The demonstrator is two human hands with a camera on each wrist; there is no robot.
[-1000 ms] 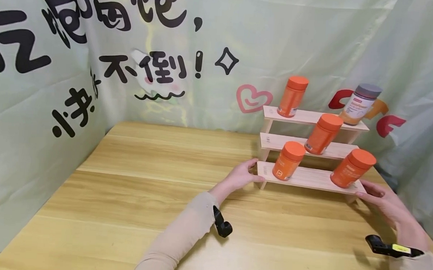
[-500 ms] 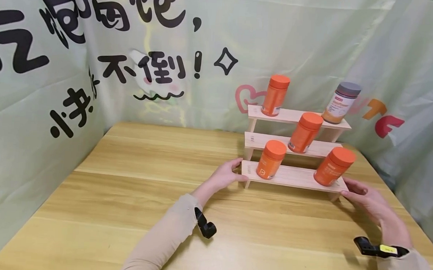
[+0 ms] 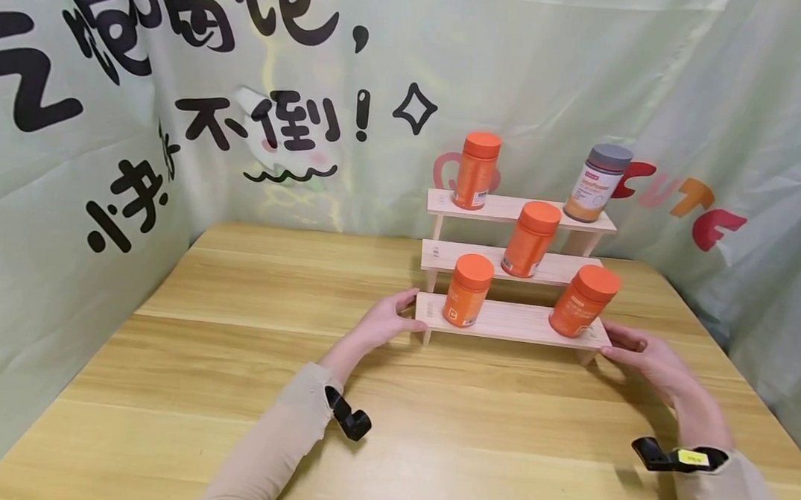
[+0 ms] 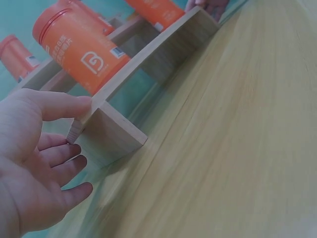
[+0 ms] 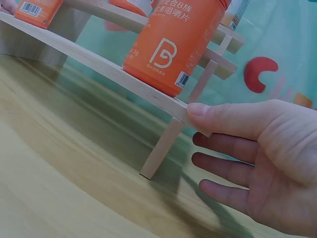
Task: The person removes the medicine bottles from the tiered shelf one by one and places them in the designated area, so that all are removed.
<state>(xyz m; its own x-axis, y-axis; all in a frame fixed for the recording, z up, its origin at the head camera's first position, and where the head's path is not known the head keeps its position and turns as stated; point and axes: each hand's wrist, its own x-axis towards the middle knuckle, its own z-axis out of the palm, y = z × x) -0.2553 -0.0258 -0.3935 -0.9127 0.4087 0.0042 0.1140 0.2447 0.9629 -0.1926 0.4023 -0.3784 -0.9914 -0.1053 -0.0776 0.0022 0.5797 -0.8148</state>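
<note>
A three-tier wooden display rack (image 3: 514,322) stands on the table with its steps facing me. My left hand (image 3: 380,325) grips the left end of its lowest board, thumb at the front corner and fingers behind. At the opposite end of that board, my right hand (image 3: 650,363) pinches the corner between thumb and fingers. Two orange bottles, one left (image 3: 468,290) and one right (image 3: 584,301), sit on the lowest step. The middle step carries another orange bottle (image 3: 530,241). On top are an orange bottle (image 3: 476,171) and a white-labelled bottle with a grey lid (image 3: 598,182).
Wood-grain table (image 3: 433,430) stretches in front of the rack and to its left. A pale green printed curtain (image 3: 549,77) hangs behind the table and along both sides. Each wrist wears a black camera mount, such as the left mount (image 3: 349,415).
The rack has slid left across the table with both hands holding its ends. Its bottles have travelled along on their steps, and the printed letters behind it have come into view.
</note>
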